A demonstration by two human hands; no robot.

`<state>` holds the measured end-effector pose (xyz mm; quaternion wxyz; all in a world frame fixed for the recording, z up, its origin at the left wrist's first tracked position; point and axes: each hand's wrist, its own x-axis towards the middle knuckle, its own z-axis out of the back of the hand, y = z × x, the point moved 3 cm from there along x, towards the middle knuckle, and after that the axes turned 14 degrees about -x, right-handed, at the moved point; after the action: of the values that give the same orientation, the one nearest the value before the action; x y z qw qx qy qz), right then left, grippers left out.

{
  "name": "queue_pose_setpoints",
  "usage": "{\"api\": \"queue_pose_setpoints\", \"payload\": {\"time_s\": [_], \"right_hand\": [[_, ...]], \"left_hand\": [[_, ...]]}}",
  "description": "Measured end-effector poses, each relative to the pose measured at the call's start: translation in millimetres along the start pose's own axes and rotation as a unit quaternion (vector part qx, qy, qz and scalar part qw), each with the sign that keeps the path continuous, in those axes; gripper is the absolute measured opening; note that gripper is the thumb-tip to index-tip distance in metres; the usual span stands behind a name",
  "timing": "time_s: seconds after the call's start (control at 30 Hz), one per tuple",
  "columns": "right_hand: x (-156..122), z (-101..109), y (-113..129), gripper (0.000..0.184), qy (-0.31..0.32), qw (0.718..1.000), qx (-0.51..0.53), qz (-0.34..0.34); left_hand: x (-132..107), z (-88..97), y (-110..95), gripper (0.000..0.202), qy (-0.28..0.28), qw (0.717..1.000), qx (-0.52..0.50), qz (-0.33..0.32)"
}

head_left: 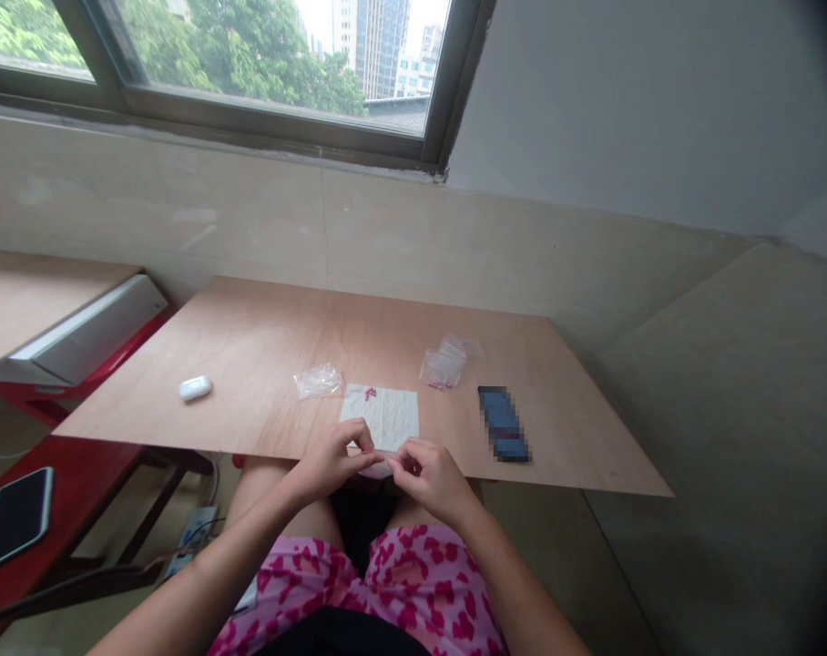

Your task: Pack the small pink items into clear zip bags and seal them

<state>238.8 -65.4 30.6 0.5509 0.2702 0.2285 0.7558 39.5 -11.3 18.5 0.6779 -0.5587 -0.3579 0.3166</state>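
My left hand (pixel 335 458) and my right hand (pixel 433 476) meet at the front edge of the table, fingertips pinched close together. Whatever lies between them is too small to make out. Just beyond the fingers, a white tissue (pixel 390 412) is spread flat, and its near end hangs over the table edge below my hands. A few small red bead-like pieces (pixel 371 394) rest near its far left corner. Left of the tissue lies a crumpled clear plastic bag (pixel 319 381). Several small clear bags (pixel 446 364) are piled to the right, with red bits in them.
On the wooden table (pixel 270 319) a white earbud case (pixel 195 389) sits at the left and a dark phone (pixel 504 424) at the right. A red stool (pixel 96 456) at the lower left bears a tablet-like device (pixel 17 517). Behind the table is a tiled wall (pixel 386 237).
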Motion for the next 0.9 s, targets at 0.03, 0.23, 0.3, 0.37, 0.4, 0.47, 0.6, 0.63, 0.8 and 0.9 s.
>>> {"api": "queue_pose_setpoints", "payload": {"time_s": [0.03, 0.23, 0.3, 0.37, 0.4, 0.47, 0.6, 0.63, 0.8, 0.9], "right_hand": [[0, 0, 0, 0.020, 0.001, 1.000, 0.002, -0.001], [1, 0, -3, 0.019, 0.006, 1.000, 0.015, -0.005], [1, 1, -5, 0.019, 0.005, 1.000, 0.015, -0.008], [1, 3, -6, 0.018, 0.003, 1.000, 0.015, -0.010], [1, 3, -7, 0.018, 0.002, 1.000, 0.015, -0.011], [2, 5, -8, 0.019, -0.003, 1.000, 0.010, -0.013], [3, 8, -10, 0.020, -0.015, 1.000, -0.010, -0.014], [3, 9, -10, 0.020, -0.017, 1.000, -0.012, -0.015], [4, 11, -10, 0.019, -0.018, 1.000, -0.008, -0.020], [4, 11, -8, 0.018, -0.019, 1.000, 0.006, -0.022]], "left_hand": [[0, 0.8, 0, 0.032, -0.001, 1.000, 0.001, -0.001], [0, 3.5, -1, 0.035, 0.001, 1.000, -0.003, 0.005], [1, 4.4, -1, 0.034, 0.008, 1.000, -0.006, 0.007], [2, 5.7, -1, 0.031, 0.016, 1.000, -0.003, 0.001], [2, 6.5, -1, 0.029, 0.021, 1.000, -0.001, -0.003], [3, 8.1, -1, 0.027, 0.030, 1.000, 0.003, -0.008], [4, 10.3, -3, 0.021, 0.050, 0.999, 0.009, -0.013], [4, 10.5, -4, 0.020, 0.053, 0.998, 0.013, -0.016], [4, 10.3, -5, 0.021, 0.031, 0.999, 0.032, -0.027], [4, 10.0, -5, 0.022, 0.008, 0.999, 0.028, -0.038]]}}
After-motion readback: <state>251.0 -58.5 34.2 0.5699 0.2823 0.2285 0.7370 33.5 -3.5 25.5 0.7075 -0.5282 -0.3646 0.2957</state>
